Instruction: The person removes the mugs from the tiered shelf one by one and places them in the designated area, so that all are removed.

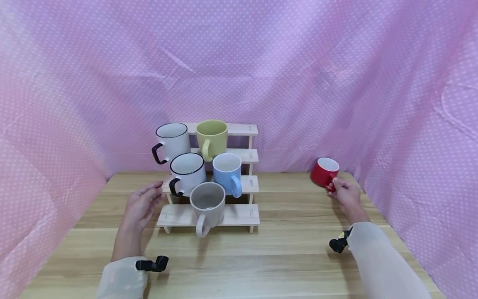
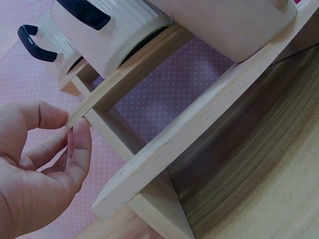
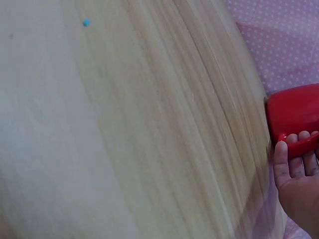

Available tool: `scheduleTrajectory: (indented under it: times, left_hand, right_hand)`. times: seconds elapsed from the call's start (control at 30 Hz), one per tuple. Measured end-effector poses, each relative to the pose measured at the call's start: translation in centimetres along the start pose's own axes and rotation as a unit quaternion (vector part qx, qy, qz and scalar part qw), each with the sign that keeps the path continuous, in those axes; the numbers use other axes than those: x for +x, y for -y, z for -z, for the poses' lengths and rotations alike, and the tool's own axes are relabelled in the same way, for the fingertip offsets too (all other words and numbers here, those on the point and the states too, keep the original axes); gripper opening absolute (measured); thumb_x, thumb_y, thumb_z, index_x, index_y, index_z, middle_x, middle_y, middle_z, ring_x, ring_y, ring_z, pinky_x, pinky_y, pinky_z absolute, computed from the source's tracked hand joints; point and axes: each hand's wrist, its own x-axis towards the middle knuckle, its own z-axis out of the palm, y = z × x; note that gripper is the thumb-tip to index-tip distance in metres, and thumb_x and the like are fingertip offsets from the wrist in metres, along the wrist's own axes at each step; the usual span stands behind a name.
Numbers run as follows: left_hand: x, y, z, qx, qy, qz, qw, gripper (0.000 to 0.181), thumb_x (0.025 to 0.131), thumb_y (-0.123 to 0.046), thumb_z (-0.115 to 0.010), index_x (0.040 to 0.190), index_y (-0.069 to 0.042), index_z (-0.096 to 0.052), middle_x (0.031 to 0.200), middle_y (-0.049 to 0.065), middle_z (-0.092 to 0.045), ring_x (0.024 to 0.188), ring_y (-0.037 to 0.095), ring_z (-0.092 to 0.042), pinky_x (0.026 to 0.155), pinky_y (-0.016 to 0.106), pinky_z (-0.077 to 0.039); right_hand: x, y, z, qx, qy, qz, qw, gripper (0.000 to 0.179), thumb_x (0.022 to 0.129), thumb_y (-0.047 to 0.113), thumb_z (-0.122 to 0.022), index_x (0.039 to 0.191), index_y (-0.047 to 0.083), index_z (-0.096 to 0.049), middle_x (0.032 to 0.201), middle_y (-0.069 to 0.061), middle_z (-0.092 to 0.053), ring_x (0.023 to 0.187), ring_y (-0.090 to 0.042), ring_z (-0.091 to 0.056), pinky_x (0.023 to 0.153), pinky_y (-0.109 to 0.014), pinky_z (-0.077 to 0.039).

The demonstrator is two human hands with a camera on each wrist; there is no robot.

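My left hand (image 1: 141, 205) pinches the left end of a board, second from the bottom, on a stepped wooden rack (image 1: 240, 215); the left wrist view shows this close up, thumb and fingertips at the board's end. At the far right, my right hand (image 1: 347, 195) holds a red mug (image 1: 320, 176) by its handle, and the mug looks to be standing on the table. On the rack are two white mugs with black rims, one higher (image 1: 175, 143) and one lower (image 1: 190, 180), plus a green mug (image 1: 216, 143), a blue mug (image 1: 225, 176) and a grey mug (image 1: 213, 211).
The wooden table (image 1: 284, 249) runs back to a pink dotted curtain (image 1: 284, 83), which also hangs at both sides. A wide stretch of tabletop separates rack and red mug. Handles of several mugs jut past the boards. A tiny blue speck (image 3: 86, 22) shows in the right wrist view.
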Motion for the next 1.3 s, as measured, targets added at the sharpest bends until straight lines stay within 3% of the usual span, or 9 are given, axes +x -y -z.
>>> scheduleTrajectory:
  times: [0.37, 0.53, 0.63, 0.77, 0.93, 1.13, 1.3]
  left_hand:
    - [0.2, 0.0, -0.3, 0.010, -0.001, 0.000, 1.0000, 0.027, 0.102, 0.003, -0.057, 0.099, -0.013, -0.078, 0.105, -0.003, -0.074, 0.080, 0.009, -0.070, 0.081, 0.019, -0.062]
    - [0.2, 0.0, -0.3, 0.003, 0.003, -0.003, 1.0000, 0.029, 0.102, 0.005, -0.055, 0.099, -0.012, -0.078, 0.102, -0.002, -0.074, 0.080, 0.010, -0.070, 0.082, 0.019, -0.062]
    - [0.1, -0.1, -0.3, -0.003, 0.002, -0.003, 1.0000, 0.029, 0.102, 0.005, -0.054, 0.098, -0.012, -0.078, 0.102, -0.001, -0.074, 0.080, 0.010, -0.071, 0.082, 0.019, -0.062]
    - [0.1, -0.1, 0.0, -0.008, 0.002, 0.000, 1.0000, 0.029, 0.102, 0.005, -0.054, 0.098, -0.012, -0.078, 0.103, -0.003, -0.074, 0.081, 0.010, -0.071, 0.081, 0.019, -0.062]
    - [0.1, 0.1, 0.0, -0.008, 0.005, 0.000, 1.0000, 0.029, 0.102, 0.005, -0.055, 0.098, -0.012, -0.078, 0.103, -0.004, -0.074, 0.082, 0.010, -0.070, 0.082, 0.019, -0.062]
    - [0.0, 0.2, 0.1, -0.006, 0.011, -0.009, 0.9999, 0.027, 0.102, 0.004, -0.056, 0.101, -0.010, -0.079, 0.104, -0.003, -0.074, 0.083, 0.011, -0.071, 0.083, 0.019, -0.062]
    - [-0.1, 0.2, 0.2, -0.007, 0.016, -0.011, 0.9998, 0.027, 0.102, 0.005, -0.056, 0.102, -0.010, -0.079, 0.104, -0.005, -0.074, 0.084, 0.010, -0.071, 0.082, 0.018, -0.061]
  right_hand:
    - [0.1, 0.4, 0.5, -0.018, -0.006, -0.009, 0.9998, 0.014, 0.101, 0.016, -0.064, 0.092, 0.009, -0.072, 0.075, 0.002, -0.069, 0.071, -0.008, -0.068, 0.068, -0.025, -0.066]
    - [0.0, 1.4, 0.4, -0.096, -0.019, -0.001, 0.9952, 0.016, 0.101, 0.019, -0.067, 0.105, 0.005, -0.070, 0.081, 0.004, -0.068, 0.074, -0.009, -0.069, 0.077, -0.031, -0.066]
    - [0.0, 1.9, 0.4, -0.185, -0.030, 0.023, 0.9821, 0.030, 0.101, 0.028, -0.067, 0.117, 0.002, -0.066, 0.084, 0.008, -0.067, 0.077, -0.006, -0.067, 0.077, -0.027, -0.065]
    - [-0.1, 2.9, 0.4, -0.257, -0.040, 0.073, 0.9627, 0.043, 0.101, 0.031, -0.065, 0.126, -0.004, -0.065, 0.081, 0.013, -0.066, 0.076, 0.000, -0.063, 0.071, -0.022, -0.063]
    - [-0.3, 4.6, -0.4, -0.271, -0.031, 0.118, 0.9548, 0.045, 0.102, 0.029, -0.064, 0.127, -0.009, -0.063, 0.082, 0.009, -0.069, 0.072, 0.002, -0.064, 0.065, -0.016, -0.060]
    - [-0.9, 6.7, -2.8, -0.308, -0.008, 0.157, 0.9384, 0.046, 0.102, 0.033, -0.063, 0.124, -0.007, -0.064, 0.099, -0.010, -0.069, 0.079, -0.007, -0.063, 0.063, -0.010, -0.054]
    - [-1.5, 8.0, -5.1, -0.330, 0.018, 0.187, 0.9251, 0.044, 0.102, 0.034, -0.064, 0.122, -0.005, -0.066, 0.097, -0.008, -0.070, 0.084, -0.013, -0.063, 0.063, -0.011, -0.051]
